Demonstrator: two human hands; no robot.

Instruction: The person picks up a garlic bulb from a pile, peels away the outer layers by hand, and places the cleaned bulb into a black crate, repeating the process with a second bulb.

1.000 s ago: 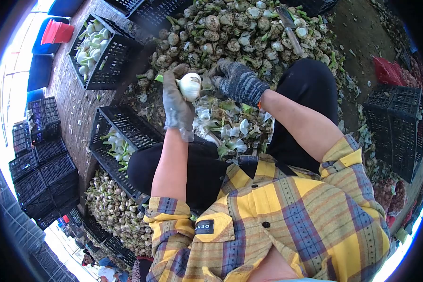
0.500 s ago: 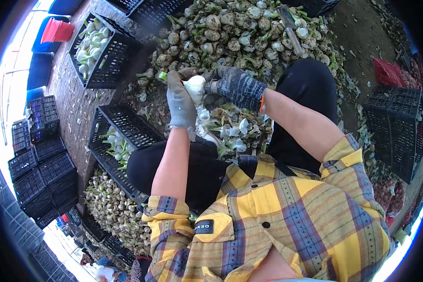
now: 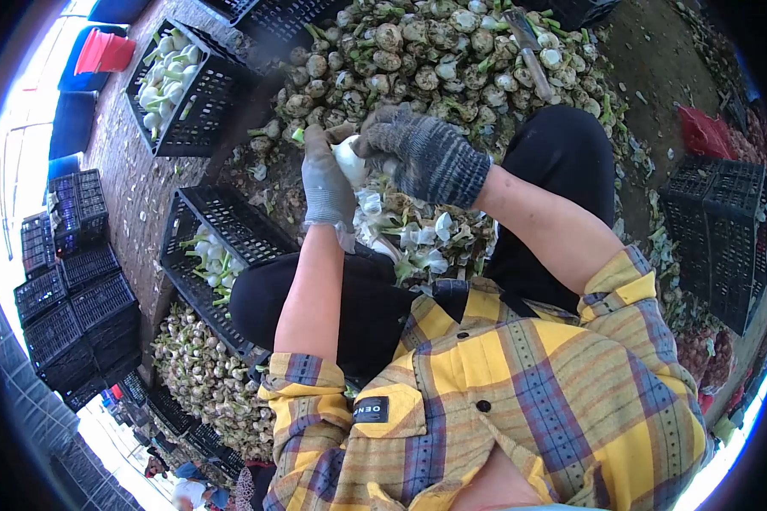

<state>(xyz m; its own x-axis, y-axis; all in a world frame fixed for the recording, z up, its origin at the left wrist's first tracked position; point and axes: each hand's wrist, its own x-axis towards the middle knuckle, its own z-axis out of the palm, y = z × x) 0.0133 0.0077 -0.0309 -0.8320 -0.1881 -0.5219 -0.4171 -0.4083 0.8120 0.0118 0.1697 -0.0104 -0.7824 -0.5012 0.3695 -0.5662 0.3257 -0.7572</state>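
A peeled white garlic bulb (image 3: 349,163) with a short green stem end is held in my left hand (image 3: 325,179), which wears a grey, dirt-stained glove. My right hand (image 3: 424,157), in a dark striped knit glove, has its curled fingers pressed against the right side of the same bulb. The fingers hide part of the bulb, and I cannot see whether a bit of skin is pinched between them. Below the hands lie loose peelings and cut leaves (image 3: 418,238). Beyond them is a heap of soiled garlic bulbs (image 3: 409,64).
A knife (image 3: 533,64) with a wooden handle rests on the heap. Black crates of trimmed garlic stand at left, one farther off (image 3: 192,115) and one by my knee (image 3: 222,226). Stacked crates (image 3: 81,307), another crate (image 3: 712,230) and a red bucket (image 3: 104,54) are farther out.
My right hand has moved slightly left and turned, bringing its fingers over the bulb's right side. My left hand keeps hold of the bulb nearly in place.
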